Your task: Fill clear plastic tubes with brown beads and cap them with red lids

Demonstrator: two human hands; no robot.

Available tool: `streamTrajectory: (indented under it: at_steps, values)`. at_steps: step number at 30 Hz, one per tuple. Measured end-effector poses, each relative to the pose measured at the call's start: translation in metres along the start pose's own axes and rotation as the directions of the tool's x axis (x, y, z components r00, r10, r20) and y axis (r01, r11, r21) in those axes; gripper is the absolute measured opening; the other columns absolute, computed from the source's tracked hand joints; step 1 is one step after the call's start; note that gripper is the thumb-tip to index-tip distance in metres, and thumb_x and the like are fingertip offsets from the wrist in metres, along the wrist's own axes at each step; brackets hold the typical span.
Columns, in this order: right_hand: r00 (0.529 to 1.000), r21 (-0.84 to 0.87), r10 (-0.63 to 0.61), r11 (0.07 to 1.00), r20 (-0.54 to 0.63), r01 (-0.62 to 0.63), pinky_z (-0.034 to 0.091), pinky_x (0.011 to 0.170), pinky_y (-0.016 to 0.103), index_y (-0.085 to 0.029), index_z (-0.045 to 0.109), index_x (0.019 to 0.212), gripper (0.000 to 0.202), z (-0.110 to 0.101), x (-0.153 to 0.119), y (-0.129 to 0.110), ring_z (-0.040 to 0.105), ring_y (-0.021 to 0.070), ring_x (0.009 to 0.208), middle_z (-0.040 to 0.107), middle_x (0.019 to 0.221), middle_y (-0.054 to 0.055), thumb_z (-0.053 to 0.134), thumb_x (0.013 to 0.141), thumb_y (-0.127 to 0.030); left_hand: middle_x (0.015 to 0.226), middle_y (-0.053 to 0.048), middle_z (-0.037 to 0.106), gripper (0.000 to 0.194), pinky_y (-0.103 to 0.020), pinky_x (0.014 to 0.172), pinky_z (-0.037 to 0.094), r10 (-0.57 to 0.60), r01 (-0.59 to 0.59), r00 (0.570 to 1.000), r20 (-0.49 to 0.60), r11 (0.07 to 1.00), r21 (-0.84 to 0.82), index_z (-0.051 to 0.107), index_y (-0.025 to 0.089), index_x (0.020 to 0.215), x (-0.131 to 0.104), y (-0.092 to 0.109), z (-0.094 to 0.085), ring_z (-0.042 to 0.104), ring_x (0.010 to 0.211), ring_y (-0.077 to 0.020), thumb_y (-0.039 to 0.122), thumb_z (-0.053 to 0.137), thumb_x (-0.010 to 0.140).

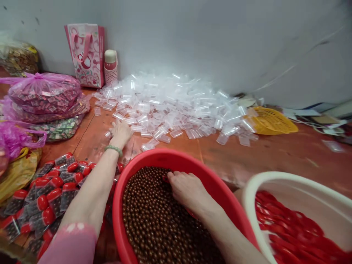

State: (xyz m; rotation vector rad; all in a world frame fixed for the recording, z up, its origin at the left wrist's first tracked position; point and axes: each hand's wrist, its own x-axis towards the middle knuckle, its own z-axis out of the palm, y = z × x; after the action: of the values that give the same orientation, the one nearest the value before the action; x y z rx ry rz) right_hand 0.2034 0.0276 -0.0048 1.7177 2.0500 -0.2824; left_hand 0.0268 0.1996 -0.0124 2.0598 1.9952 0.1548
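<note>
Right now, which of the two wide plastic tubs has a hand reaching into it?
The red plastic tub of glossy brown balls: the right hand reaches into it. The white plastic tub beside it, holding red pieces, has none.

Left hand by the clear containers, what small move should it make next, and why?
Probably close on one of the clear containers: the left hand is at the edge of their pile, though its grip is unclear. The right hand is inside the red tub of brown balls, and red-capped containers with dark contents lie nearby.
</note>
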Motion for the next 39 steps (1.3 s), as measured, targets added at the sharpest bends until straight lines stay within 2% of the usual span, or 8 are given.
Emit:
streamTrajectory:
  at_steps: [5,14,18,20,24,30,35,39]
  values:
    - [0.995,0.002,0.097,0.995,0.018,-0.097,0.048,0.072,0.039,-0.008,0.065,0.103,0.028,0.004,-0.002,0.019,0.070,0.0331,0.091,0.071,0.096,0.021,0.044,0.084,-0.007,0.138,-0.034,0.038,0.042,-0.063,0.095,0.036,-0.186,0.185,0.982,0.022,0.983,0.019,0.048,0.002,0.129,0.026,-0.020,0.029,0.035,0.130,-0.0433,0.015,0.039,0.090]
    - [0.964,0.320,-0.018,0.942,-0.266,0.106,0.051,0.084,0.042,-0.012,0.063,0.112,0.026,-0.002,-0.001,0.013,0.066,0.0295,0.098,0.068,0.105,0.014,0.048,0.093,-0.022,0.113,-0.024,0.062,0.033,-0.037,0.090,0.044,0.041,-0.022,0.995,0.088,0.979,-0.204,0.060,0.002,0.115,0.018,-0.017,0.009,0.056,0.110,-0.0312,0.019,0.050,0.088]
    - [0.882,0.707,0.050,0.620,-0.468,0.340,0.051,0.086,0.039,-0.015,0.062,0.115,0.029,-0.004,0.000,0.007,0.066,0.0226,0.093,0.070,0.105,0.010,0.055,0.090,-0.028,0.112,-0.011,0.064,0.049,-0.027,0.086,0.045,0.237,-0.208,0.971,0.015,0.877,-0.433,0.047,0.013,0.135,-0.016,-0.006,-0.024,0.060,0.099,-0.0178,0.024,0.054,0.087]
    - [0.865,0.848,0.142,0.324,-0.481,0.419,0.053,0.079,0.035,-0.018,0.062,0.113,0.032,-0.007,-0.001,0.006,0.065,0.0193,0.086,0.071,0.100,0.007,0.061,0.086,-0.033,0.116,-0.011,0.062,0.061,-0.026,0.089,0.045,0.414,-0.310,0.909,-0.046,0.598,-0.739,0.039,0.014,0.141,-0.045,0.000,-0.034,0.058,0.100,-0.0152,0.019,0.058,0.083]
    - [0.876,0.882,0.207,-0.096,-0.437,0.462,0.050,0.068,0.028,-0.021,0.064,0.109,0.038,-0.014,-0.005,0.003,0.061,0.0134,0.073,0.070,0.094,0.002,0.074,0.074,-0.034,0.115,-0.009,0.060,0.069,-0.029,0.091,0.046,0.624,-0.099,0.781,0.033,0.176,-0.979,0.037,0.019,0.143,-0.101,0.002,-0.029,0.058,0.102,-0.0161,0.024,0.066,0.080]
    - [0.909,0.861,0.150,-0.292,-0.388,0.416,0.049,0.070,0.028,-0.023,0.066,0.099,0.036,-0.014,-0.011,-0.015,0.060,0.0138,0.073,0.067,0.078,-0.002,0.081,0.067,-0.033,0.120,-0.010,0.057,0.060,-0.038,0.100,0.046,0.578,-0.274,0.806,-0.127,0.174,-0.946,0.043,0.020,0.138,-0.139,0.002,-0.004,0.058,0.112,-0.0200,0.015,0.062,0.081]
    - [0.891,0.875,0.067,-0.173,-0.448,0.453,0.049,0.076,0.030,-0.021,0.063,0.092,0.026,-0.006,-0.006,-0.019,0.062,0.0146,0.079,0.068,0.086,0.000,0.075,0.072,-0.033,0.119,-0.012,0.061,0.041,-0.040,0.101,0.048,0.543,-0.578,0.791,-0.282,0.512,-0.635,0.056,0.014,0.119,-0.158,-0.003,-0.001,0.058,0.113,-0.0219,0.005,0.057,0.079]
    - [0.897,0.880,0.064,0.235,-0.438,0.413,0.050,0.079,0.034,-0.018,0.064,0.096,0.020,0.005,0.004,-0.005,0.064,0.0183,0.081,0.070,0.089,0.004,0.066,0.081,-0.030,0.121,-0.015,0.061,0.038,-0.042,0.100,0.050,0.509,-0.586,0.809,-0.295,0.662,-0.466,0.054,0.011,0.122,-0.173,-0.016,0.000,0.059,0.115,-0.0241,0.011,0.057,0.084]
